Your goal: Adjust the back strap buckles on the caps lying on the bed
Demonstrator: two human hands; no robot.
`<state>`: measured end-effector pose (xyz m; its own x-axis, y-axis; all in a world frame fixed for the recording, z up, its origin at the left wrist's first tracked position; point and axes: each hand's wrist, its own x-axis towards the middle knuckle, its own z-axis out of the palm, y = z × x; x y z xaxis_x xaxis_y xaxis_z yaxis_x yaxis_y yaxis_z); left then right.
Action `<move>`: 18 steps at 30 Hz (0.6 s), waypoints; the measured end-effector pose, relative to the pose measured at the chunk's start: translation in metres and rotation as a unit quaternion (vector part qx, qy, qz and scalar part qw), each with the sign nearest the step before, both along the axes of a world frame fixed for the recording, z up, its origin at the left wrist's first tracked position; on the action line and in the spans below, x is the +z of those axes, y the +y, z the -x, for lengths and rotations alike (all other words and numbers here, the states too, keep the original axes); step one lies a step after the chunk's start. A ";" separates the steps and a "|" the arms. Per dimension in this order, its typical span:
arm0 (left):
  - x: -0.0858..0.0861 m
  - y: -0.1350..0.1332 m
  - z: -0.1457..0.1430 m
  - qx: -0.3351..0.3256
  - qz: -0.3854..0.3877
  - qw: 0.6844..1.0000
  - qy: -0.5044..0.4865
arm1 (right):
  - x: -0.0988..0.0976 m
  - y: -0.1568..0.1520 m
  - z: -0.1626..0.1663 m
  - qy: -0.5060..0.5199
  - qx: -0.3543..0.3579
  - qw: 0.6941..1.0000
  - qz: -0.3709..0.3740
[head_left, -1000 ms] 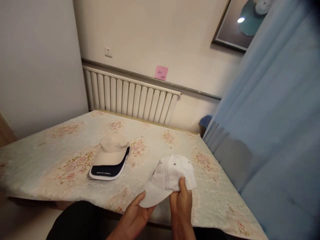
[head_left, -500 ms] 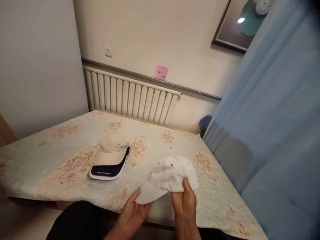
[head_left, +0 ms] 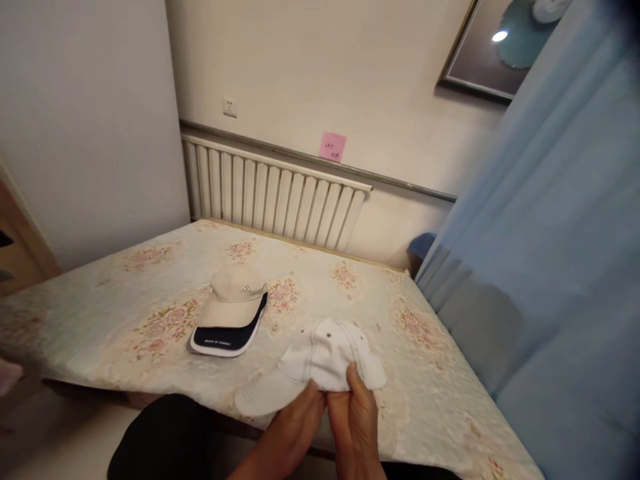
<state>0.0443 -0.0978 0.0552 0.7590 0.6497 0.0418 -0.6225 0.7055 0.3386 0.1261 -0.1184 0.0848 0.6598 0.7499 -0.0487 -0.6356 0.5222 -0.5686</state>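
Observation:
A white baseball cap (head_left: 325, 360) is held up over the near edge of the bed, its brim pointing left. My right hand (head_left: 355, 420) grips the cap's lower edge, thumb outside and the other fingers hidden beneath or inside. My left hand (head_left: 297, 427) is closed on the lower edge where brim and crown meet, close beside my right hand. To the left, a beige cap (head_left: 233, 300) lies stacked over a navy cap with a white-edged brim (head_left: 220, 340) on the bed.
The bed (head_left: 310, 287) has a pale floral cover. Behind it a white radiator (head_left: 275, 193) runs along the wall, with a pink note (head_left: 333, 147) above. A blue curtain (head_left: 545, 253) hangs at the right. My dark-clothed knee (head_left: 160, 437) is at the lower left.
My left hand has moved right, from the brim's tip to the crown's lower edge. The white cap has shifted slightly left. The view has turned a little left.

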 end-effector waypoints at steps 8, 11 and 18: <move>0.003 0.016 -0.003 -0.023 0.015 0.999 -0.042 | -0.006 0.002 -0.003 0.003 0.017 1.000 -0.001; -0.002 0.021 0.001 -0.017 0.022 0.999 -0.040 | -0.003 0.003 -0.006 0.023 0.004 1.000 0.007; -0.006 0.027 0.006 -0.008 0.037 0.999 -0.024 | -0.005 0.001 -0.008 0.012 0.005 1.000 0.020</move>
